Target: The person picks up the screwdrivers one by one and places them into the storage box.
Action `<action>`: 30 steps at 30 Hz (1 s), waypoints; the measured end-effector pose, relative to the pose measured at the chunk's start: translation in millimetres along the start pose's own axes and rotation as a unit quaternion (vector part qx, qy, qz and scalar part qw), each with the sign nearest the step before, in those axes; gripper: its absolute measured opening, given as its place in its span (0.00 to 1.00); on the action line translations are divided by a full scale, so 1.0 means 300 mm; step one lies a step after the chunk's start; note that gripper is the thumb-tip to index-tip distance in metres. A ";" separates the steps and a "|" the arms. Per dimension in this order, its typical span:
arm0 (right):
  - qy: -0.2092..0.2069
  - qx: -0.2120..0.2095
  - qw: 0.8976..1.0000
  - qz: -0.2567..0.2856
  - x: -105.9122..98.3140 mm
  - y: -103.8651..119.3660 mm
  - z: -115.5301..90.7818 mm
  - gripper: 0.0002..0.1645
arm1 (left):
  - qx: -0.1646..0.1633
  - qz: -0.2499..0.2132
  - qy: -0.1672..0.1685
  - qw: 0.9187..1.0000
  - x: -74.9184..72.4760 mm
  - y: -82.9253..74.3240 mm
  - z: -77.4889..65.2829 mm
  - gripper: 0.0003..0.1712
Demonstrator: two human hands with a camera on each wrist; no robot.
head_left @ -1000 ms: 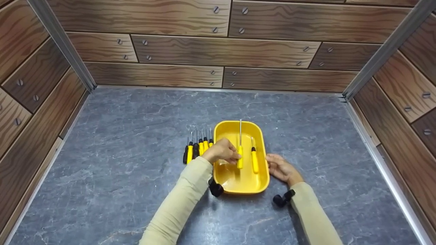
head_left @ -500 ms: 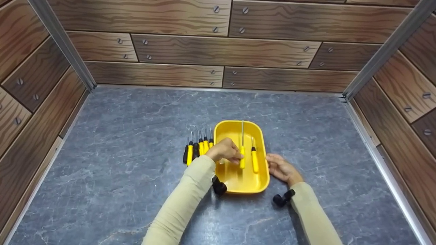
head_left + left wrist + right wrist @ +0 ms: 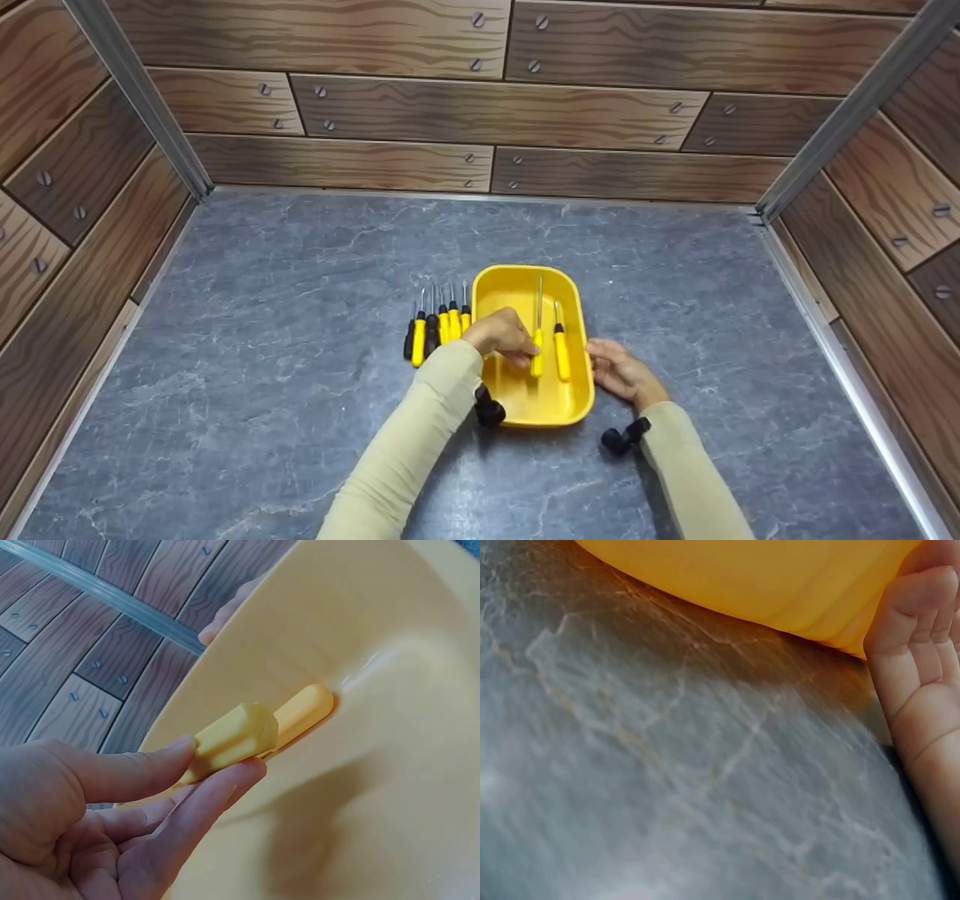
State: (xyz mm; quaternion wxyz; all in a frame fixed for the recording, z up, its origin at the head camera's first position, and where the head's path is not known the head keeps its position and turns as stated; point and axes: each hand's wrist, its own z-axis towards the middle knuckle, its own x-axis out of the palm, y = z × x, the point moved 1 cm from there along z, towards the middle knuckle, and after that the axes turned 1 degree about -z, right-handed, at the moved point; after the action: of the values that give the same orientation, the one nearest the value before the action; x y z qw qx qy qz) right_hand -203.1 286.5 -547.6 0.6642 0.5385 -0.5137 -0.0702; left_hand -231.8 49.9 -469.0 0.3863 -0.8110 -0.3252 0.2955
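My left hand reaches into a yellow tray and pinches a screwdriver by its yellow handle, between thumb and fingers. Its long metal shaft points to the tray's far end. In the left wrist view, the handle's butt end sticks out past the fingertips and stands above the tray floor. A second screwdriver, with a yellow and black handle, lies in the tray to the right. At the tray's right outer wall, my right hand rests with loosely bent fingers touching it.
Left of the tray, several screwdrivers with yellow or black handles lie side by side on the grey marbled surface. Wood-patterned panels with metal edging stand at the back and sides.
My left hand has moved slightly right with the screwdriver, towards the one lying in the tray. The screwdriver's tip has come down below the far rim. My right hand has stayed put.
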 end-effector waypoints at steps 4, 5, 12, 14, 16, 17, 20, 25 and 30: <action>0.004 0.000 1.000 0.000 0.002 0.001 0.001 0.31 | -0.009 0.018 0.006 1.000 0.002 -0.002 0.011 0.06; 0.004 0.000 1.000 -0.001 0.002 0.001 0.001 0.30 | -0.011 0.021 0.005 1.000 0.002 -0.003 0.013 0.05; 0.002 0.002 1.000 0.002 0.001 0.002 -0.002 0.31 | -0.024 0.068 -0.001 0.997 0.011 -0.014 0.029 0.14; 0.003 0.003 1.000 0.004 0.002 0.002 -0.002 0.32 | -0.028 0.079 -0.006 0.996 0.015 -0.016 0.034 0.14; 0.006 0.002 1.000 0.002 0.003 0.002 -0.002 0.33 | -0.034 0.088 -0.011 0.995 0.019 -0.017 0.039 0.13; 0.007 0.002 1.000 0.000 0.003 0.001 -0.002 0.33 | -0.038 0.092 -0.013 0.995 0.021 -0.018 0.042 0.13; 0.011 0.001 1.000 -0.005 0.005 0.002 -0.003 0.33 | -0.046 0.101 -0.012 0.994 0.025 -0.020 0.050 0.11; 0.016 -0.003 1.000 -0.002 0.004 0.001 -0.004 0.33 | -0.052 0.113 -0.003 0.992 0.027 -0.028 0.060 0.11; 0.015 -0.005 1.000 -0.003 0.002 0.000 -0.003 0.33 | -0.055 0.123 0.003 0.991 0.031 -0.032 0.068 0.10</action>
State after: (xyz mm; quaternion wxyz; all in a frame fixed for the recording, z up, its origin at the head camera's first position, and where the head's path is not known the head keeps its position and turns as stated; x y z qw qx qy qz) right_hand -202.0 286.7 -547.1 0.6743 0.5377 -0.5017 -0.0669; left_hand -243.7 70.4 -474.0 0.3030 -0.8655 -0.2377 0.3203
